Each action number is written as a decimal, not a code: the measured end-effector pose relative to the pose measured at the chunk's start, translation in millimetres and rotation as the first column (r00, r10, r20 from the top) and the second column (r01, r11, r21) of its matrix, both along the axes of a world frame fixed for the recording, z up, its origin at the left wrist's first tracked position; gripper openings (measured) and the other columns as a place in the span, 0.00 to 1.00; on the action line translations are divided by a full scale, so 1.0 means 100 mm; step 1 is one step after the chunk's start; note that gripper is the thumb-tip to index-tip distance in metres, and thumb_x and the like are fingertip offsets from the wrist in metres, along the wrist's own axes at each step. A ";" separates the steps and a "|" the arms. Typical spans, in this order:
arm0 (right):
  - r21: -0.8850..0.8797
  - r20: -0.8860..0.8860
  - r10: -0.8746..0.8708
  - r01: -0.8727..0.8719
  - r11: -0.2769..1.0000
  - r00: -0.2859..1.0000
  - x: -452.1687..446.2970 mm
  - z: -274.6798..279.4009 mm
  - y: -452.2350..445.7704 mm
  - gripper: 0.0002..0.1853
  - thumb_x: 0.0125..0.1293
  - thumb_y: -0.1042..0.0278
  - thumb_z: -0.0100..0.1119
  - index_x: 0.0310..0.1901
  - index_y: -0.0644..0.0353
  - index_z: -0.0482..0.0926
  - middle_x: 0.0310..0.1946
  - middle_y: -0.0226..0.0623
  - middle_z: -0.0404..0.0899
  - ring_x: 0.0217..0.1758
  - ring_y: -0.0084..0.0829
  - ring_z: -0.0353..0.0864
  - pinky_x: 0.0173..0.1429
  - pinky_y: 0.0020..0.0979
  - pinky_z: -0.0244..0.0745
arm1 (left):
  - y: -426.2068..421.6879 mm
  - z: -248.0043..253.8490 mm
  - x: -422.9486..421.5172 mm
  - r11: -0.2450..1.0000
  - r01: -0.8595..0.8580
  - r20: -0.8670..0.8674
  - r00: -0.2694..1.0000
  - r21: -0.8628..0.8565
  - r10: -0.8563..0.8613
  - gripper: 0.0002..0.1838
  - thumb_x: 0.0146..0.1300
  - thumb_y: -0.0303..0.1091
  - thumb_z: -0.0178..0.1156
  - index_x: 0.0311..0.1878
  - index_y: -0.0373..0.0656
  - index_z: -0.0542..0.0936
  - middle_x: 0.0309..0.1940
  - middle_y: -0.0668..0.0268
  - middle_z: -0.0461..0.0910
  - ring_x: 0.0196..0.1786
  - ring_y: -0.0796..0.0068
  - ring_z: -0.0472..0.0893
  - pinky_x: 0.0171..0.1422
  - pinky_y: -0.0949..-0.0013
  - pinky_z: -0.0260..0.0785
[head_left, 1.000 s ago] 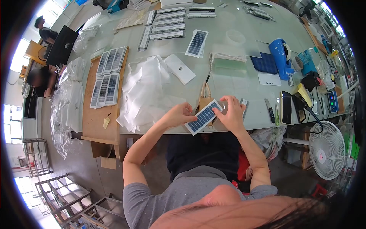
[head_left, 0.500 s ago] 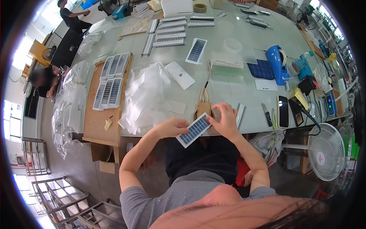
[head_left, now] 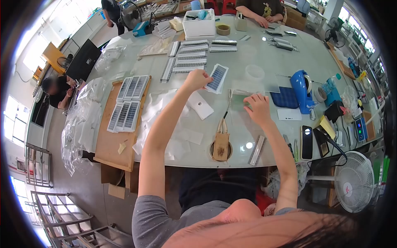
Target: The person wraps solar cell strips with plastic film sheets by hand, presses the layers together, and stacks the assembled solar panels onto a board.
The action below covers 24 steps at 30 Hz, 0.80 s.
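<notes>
My left hand (head_left: 199, 79) reaches far over the table, its fingers pinched at the left edge of a small solar panel (head_left: 218, 78) that lies on a short pile. My right hand (head_left: 258, 108) hovers with bent, spread fingers near a clear glass-like block (head_left: 242, 99) and holds nothing. White sheets (head_left: 159, 120) lie beneath my left forearm, with a white piece with a hole (head_left: 200, 105) beside them. A tan pad with a cord (head_left: 221, 146) rests over a round hole at the table's front edge.
Rows of solar panels (head_left: 124, 115) lie on a wooden board (head_left: 104, 142) at left. White strips (head_left: 190, 55) lie further back. At right are a blue tape dispenser (head_left: 302, 93), a phone (head_left: 306, 142) and a fan (head_left: 354, 182). A co-worker's hands (head_left: 264, 20) are across the table.
Both hands have moved forward from the table's front edge. The panel they held between them is no longer there; my left hand is now at the pile. My right hand has let go.
</notes>
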State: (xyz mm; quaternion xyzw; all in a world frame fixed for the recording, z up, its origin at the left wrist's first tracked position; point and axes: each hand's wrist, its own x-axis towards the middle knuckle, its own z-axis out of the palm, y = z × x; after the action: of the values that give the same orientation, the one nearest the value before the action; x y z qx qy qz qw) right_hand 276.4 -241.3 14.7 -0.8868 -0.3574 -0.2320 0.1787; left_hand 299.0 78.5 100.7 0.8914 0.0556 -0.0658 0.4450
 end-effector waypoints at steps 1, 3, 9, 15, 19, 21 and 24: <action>0.031 -0.025 0.016 -0.015 0.999 1.000 0.03 0.02 -0.02 0.12 0.55 0.64 0.73 0.42 0.46 0.82 0.39 0.24 0.78 0.49 0.32 0.75 0.55 0.40 0.60 | -0.03 -0.01 -0.01 0.979 -0.011 0.074 0.997 0.202 -0.004 0.20 0.61 0.46 0.71 0.41 0.35 0.84 0.33 0.58 0.87 0.38 0.64 0.87 0.44 0.62 0.80; 0.123 -0.115 0.033 -0.019 0.992 0.993 0.11 0.06 -0.06 0.09 0.57 0.66 0.71 0.40 0.48 0.83 0.38 0.25 0.80 0.47 0.32 0.77 0.55 0.40 0.62 | -0.05 -0.04 -0.07 0.818 -0.076 0.204 0.978 0.571 -0.052 0.22 0.63 0.52 0.68 0.37 0.39 0.83 0.30 0.60 0.86 0.33 0.64 0.86 0.42 0.60 0.76; 0.842 -0.438 0.345 0.243 0.482 0.830 0.46 0.10 -0.33 0.13 0.70 0.72 0.62 0.55 0.53 0.80 0.35 0.25 0.81 0.43 0.18 0.81 0.52 0.22 0.72 | 0.23 -0.07 -0.93 0.860 -0.135 0.309 0.951 0.492 -0.028 0.17 0.63 0.50 0.65 0.35 0.44 0.83 0.32 0.57 0.86 0.40 0.54 0.85 0.46 0.55 0.75; 0.735 -0.657 0.476 0.357 0.577 0.584 -0.83 0.34 0.16 0.32 0.67 0.79 0.63 0.71 0.56 0.65 0.35 0.31 0.85 0.42 0.19 0.83 0.53 0.24 0.74 | 0.71 -0.44 -1.83 0.809 -0.166 0.291 0.957 0.564 -0.006 0.12 0.60 0.44 0.67 0.37 0.44 0.83 0.35 0.59 0.84 0.46 0.54 0.82 0.50 0.55 0.74; 0.609 -0.780 0.477 0.320 0.725 0.405 -1.40 0.06 0.32 0.30 0.65 0.78 0.64 0.68 0.57 0.67 0.33 0.33 0.87 0.37 0.17 0.82 0.47 0.22 0.71 | 0.67 -0.52 -2.25 0.870 -0.046 0.235 0.968 0.491 -0.082 0.10 0.60 0.40 0.68 0.38 0.45 0.84 0.40 0.59 0.82 0.52 0.54 0.79 0.56 0.52 0.71; 0.609 -0.787 0.487 0.347 0.713 0.380 -1.50 0.03 0.37 0.28 0.64 0.77 0.66 0.65 0.58 0.71 0.33 0.29 0.85 0.34 0.16 0.80 0.44 0.20 0.70 | 0.57 -0.46 -2.44 0.845 0.039 0.223 0.957 0.533 -0.185 0.10 0.59 0.39 0.69 0.40 0.46 0.83 0.42 0.61 0.82 0.54 0.56 0.78 0.59 0.52 0.68; 0.444 -0.767 0.252 0.204 0.872 0.590 -1.49 0.08 0.38 0.27 0.59 0.70 0.72 0.61 0.56 0.76 0.38 0.27 0.81 0.39 0.21 0.80 0.50 0.27 0.69 | 0.54 -0.51 -2.57 0.849 0.011 0.296 0.935 0.528 -0.196 0.12 0.57 0.37 0.70 0.43 0.48 0.83 0.46 0.64 0.80 0.57 0.58 0.75 0.63 0.49 0.62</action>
State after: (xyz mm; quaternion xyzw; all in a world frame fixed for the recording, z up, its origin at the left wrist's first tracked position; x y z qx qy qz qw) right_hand 127.1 -203.1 23.0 -0.8135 -0.1786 0.1151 0.5414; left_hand 42.5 132.8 50.1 0.9774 -0.0551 0.0816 0.1871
